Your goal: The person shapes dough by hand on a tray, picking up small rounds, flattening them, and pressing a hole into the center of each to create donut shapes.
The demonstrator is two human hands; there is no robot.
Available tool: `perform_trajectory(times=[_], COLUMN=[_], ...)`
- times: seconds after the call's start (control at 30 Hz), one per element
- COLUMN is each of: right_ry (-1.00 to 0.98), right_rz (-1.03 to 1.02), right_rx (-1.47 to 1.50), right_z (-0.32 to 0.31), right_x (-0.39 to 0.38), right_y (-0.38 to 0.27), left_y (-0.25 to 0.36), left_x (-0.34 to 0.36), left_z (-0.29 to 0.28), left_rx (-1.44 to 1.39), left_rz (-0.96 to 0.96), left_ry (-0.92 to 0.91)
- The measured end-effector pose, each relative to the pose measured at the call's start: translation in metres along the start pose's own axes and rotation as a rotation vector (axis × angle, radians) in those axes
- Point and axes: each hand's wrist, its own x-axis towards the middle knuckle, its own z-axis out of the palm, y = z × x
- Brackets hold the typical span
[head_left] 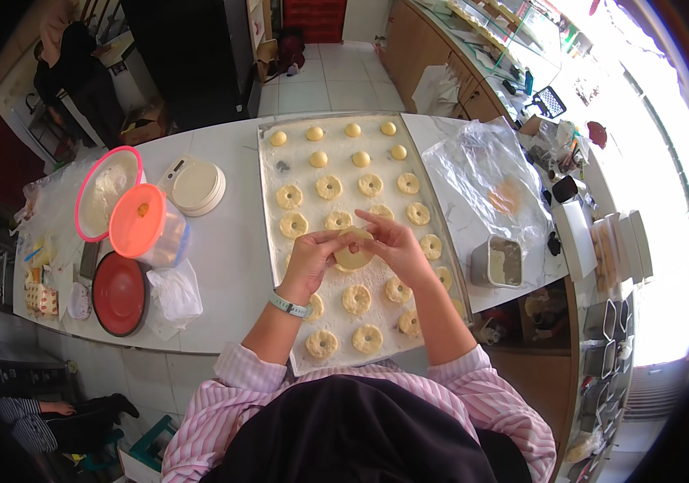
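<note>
Watching from afar, I see the left hand (314,254) and right hand (397,241) together pinching a pale-yellow, ring-shaped piece of dough (354,260) over the near half of the shallow, rectangular, flour-dusted tray (297,147). Bumpy, pale-yellow dough rings (355,299) reach toward its near edge; smooth, round, yellow dough balls (360,159) sit near its far edge.

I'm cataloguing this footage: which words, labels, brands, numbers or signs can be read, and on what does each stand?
No text is clear enough to quote.
Scale: marks too small to read.
Patterned pack: any print too small to read.
Wristband: marks too blurred to read.
Held dough ring: none seen.
</note>
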Motion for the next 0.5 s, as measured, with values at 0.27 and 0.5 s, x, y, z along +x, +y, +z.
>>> perform_trajectory(times=[0.27, 0.5], right_ry=[-0.227, -0.377], right_rz=[0.064, 0.425], right_rx=[-0.176, 0.084], right_z=[-0.01, -0.012], right_x=[0.008, 0.037], right_y=[-0.007, 0.013], left_y=[0.006, 0.018], left_x=[0.003, 0.009], left_z=[0.0, -0.023], left_rx=[0.116, 0.526], left_rz=[-0.021, 0.045], left_ry=[0.012, 0.059])
